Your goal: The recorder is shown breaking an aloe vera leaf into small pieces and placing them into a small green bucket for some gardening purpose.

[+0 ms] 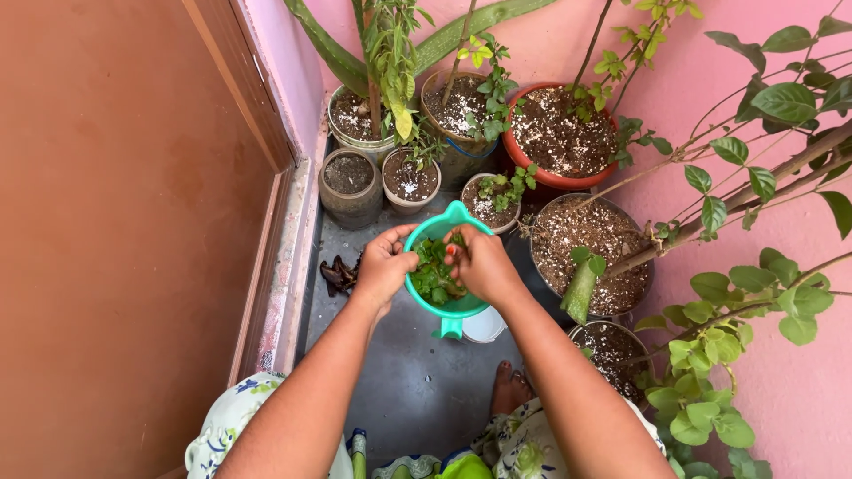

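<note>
Head view: left hand [383, 264] grips the green bowl [461, 306] rim; right hand [484, 262] fingers pinch leaves [432, 277] inside, near potted plants [559, 133].

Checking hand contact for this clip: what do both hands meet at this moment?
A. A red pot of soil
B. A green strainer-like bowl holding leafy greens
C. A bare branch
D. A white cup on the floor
B: the left hand grips the rim of the green bowl while the right hand reaches over it into the leafy greens; the red pot stands apart behind.
</note>
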